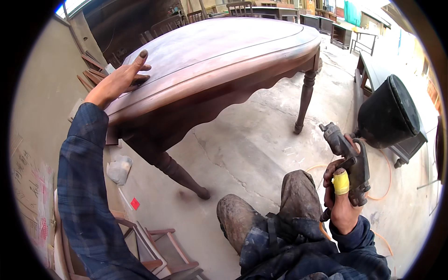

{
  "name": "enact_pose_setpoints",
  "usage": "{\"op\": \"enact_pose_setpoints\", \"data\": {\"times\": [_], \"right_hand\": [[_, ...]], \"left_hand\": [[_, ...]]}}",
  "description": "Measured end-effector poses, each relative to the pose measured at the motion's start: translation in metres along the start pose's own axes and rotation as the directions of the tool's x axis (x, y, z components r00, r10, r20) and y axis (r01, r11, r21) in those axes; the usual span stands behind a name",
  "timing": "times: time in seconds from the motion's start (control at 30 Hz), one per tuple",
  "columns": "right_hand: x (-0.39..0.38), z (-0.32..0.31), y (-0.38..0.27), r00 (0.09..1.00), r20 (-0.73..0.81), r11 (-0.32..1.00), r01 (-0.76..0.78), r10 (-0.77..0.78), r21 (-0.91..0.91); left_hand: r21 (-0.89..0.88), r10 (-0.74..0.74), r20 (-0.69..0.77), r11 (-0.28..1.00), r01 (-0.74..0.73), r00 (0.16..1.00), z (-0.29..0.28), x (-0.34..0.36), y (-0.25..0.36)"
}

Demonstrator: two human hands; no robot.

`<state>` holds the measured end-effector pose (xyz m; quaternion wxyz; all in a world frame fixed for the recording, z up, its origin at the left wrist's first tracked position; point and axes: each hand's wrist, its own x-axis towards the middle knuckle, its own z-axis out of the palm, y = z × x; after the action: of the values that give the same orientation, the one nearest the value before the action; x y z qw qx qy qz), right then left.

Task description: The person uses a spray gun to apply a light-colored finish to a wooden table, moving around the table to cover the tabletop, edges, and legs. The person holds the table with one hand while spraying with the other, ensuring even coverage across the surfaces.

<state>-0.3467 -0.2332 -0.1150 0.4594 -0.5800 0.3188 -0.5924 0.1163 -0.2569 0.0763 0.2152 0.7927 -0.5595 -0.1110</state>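
Observation:
My right hand, with yellow tape around its thumb, grips a dark, stained spray gun at the lower right. A big black cup with a round lid appears joined to the gun. An orange hose trails around the gun and along the floor. On the left, my left hand is open over the edge of a wooden table, its fingers stretched out and their tips darkened. Whether it touches the top I cannot tell. The tabletop is pale and hazy, with a rounded end, a scalloped brown apron and turned legs.
A wooden chair frame stands at the lower left by a marked wall. A whitish bag lies beneath the table's left end, near a red scrap. Dark furniture and chairs stand farther back on the concrete floor.

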Motion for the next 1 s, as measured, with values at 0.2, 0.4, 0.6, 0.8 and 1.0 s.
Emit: {"op": "enact_pose_setpoints", "data": {"times": [0.2, 0.4, 0.6, 0.8, 1.0], "right_hand": [[-0.010, 0.018, -0.013, 0.986, 0.103, 0.991, -0.134, 0.132, 0.012], [-0.008, 0.064, -0.012, 0.868, 0.488, 0.996, 0.079, -0.094, 0.051], [0.013, 0.075, -0.012, 0.720, 0.582, 0.921, 0.356, -0.377, 0.156], [0.013, 0.020, -0.013, 0.919, 0.387, 0.996, 0.068, -0.082, 0.051], [0.011, 0.005, 0.000, 0.985, 0.173, 0.999, 0.030, -0.026, -0.022]], "left_hand": [[0.014, 0.069, 0.035, 0.997, -0.070, 0.997, 0.006, 0.004, 0.012], [-0.008, 0.060, 0.020, 0.998, -0.060, 0.998, 0.011, 0.008, 0.011], [-0.035, 0.035, 0.002, 0.999, -0.035, 0.999, 0.007, 0.005, 0.004], [-0.024, -0.018, 0.087, 1.000, 0.020, 0.996, 0.003, 0.006, 0.015], [-0.053, 0.004, 0.104, 0.999, 0.002, 0.995, 0.009, 0.005, 0.014]]}}
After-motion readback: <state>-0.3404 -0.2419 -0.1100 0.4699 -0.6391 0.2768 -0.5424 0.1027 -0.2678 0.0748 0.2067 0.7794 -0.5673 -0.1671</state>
